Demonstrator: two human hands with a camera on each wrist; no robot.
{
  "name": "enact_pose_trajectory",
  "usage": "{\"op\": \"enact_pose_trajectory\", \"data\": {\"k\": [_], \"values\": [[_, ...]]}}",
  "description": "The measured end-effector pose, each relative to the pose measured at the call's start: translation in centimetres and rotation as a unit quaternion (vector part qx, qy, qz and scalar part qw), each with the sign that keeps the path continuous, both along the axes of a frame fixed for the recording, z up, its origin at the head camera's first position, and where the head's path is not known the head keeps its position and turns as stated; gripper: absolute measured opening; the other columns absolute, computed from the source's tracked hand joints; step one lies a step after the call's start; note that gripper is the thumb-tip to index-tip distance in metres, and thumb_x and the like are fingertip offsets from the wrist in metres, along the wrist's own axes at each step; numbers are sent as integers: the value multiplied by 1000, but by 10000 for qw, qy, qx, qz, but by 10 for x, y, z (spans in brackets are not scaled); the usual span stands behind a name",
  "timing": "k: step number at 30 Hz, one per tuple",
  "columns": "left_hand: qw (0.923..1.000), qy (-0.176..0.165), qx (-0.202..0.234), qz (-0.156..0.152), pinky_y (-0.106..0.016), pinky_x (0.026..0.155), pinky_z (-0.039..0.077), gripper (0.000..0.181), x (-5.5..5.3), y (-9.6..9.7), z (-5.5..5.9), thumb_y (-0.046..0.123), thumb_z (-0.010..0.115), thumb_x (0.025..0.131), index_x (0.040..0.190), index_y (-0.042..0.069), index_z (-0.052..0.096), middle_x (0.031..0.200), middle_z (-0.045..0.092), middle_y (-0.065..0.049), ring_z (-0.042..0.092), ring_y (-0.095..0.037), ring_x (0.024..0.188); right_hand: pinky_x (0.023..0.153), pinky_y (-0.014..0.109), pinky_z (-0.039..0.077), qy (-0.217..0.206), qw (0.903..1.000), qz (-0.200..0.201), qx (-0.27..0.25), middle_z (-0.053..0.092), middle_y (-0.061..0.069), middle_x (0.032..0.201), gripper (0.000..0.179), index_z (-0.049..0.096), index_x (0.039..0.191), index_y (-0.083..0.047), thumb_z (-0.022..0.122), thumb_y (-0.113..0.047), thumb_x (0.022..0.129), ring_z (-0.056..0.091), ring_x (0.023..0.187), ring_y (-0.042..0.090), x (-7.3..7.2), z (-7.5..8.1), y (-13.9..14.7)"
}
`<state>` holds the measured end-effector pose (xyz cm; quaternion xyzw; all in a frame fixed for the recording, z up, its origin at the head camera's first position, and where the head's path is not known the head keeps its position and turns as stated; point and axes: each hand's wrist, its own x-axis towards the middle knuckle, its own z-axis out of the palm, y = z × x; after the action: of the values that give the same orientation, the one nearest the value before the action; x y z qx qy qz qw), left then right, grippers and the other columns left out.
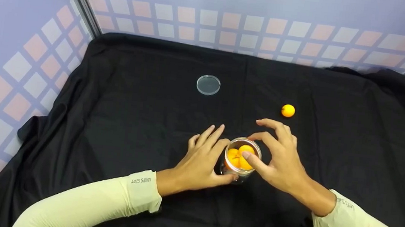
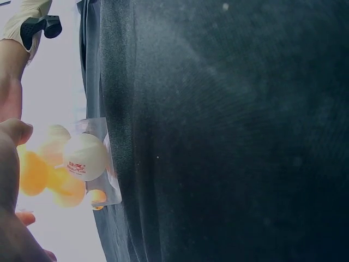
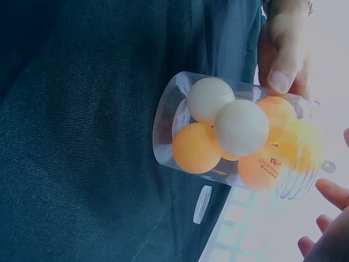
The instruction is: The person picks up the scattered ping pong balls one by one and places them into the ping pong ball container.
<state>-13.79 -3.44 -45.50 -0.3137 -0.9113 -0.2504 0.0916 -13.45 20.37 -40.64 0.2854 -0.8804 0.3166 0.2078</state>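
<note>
A clear plastic jar [image 1: 240,173] stands upright on the black cloth. Orange table tennis balls [image 1: 233,156] fill it to near the mouth, and the right wrist view shows white balls [image 3: 241,127] lower down. My left hand [image 1: 199,164] holds the jar's left side between thumb and fingers. Over the mouth hovers my right hand [image 1: 283,165], its fingers loosely bent and spread. Its thumb lies above the top balls in the head view; whether it touches them I cannot tell. One loose orange ball [image 1: 288,111] rests beyond the right hand.
A round clear lid [image 1: 208,85] lies flat on the cloth behind the jar. The black cloth [image 1: 144,96] covers the table and hangs in folds at its left edge. Panels with printed squares [image 1: 231,20] enclose the back and sides.
</note>
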Motion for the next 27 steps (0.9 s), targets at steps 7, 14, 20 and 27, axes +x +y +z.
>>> {"op": "enact_pose_trajectory", "data": {"k": [7, 14, 20, 27], "values": [[10000, 80, 38, 0, -61, 103, 36, 73, 0, 0, 0, 64, 72, 80, 134, 18, 54, 164, 36, -14, 31, -39, 151, 94, 56, 32, 12, 9999, -90, -108, 55, 8, 144, 26, 73, 107, -14, 73, -32, 87, 48, 124, 30, 0, 0, 1], [10000, 50, 55, -3, -61, 103, 36, 73, 0, 0, 0, 63, 73, 80, 134, 18, 54, 164, 36, -14, 31, -39, 151, 95, 56, 32, -54, 9999, -104, -109, 55, 9, 143, 26, 73, 107, -14, 73, -32, 87, 48, 124, 28, -1, 0, 2], [10000, 54, 23, 0, -61, 104, 35, 73, 0, 1, 0, 64, 72, 80, 135, 18, 53, 165, 35, -13, 31, -38, 151, 94, 56, 32, 7, 9998, -150, -157, 56, 11, 142, 27, 73, 108, -13, 73, -30, 87, 49, 122, 31, -3, -1, 4], [10000, 76, 61, 1, -61, 103, 35, 74, 0, 1, 0, 64, 72, 80, 134, 18, 54, 165, 35, -13, 31, -38, 151, 88, 53, 32, 139, 9985, -401, -332, 57, 12, 139, 27, 73, 108, -13, 74, -29, 87, 50, 120, 33, -17, 6, 14]]}}
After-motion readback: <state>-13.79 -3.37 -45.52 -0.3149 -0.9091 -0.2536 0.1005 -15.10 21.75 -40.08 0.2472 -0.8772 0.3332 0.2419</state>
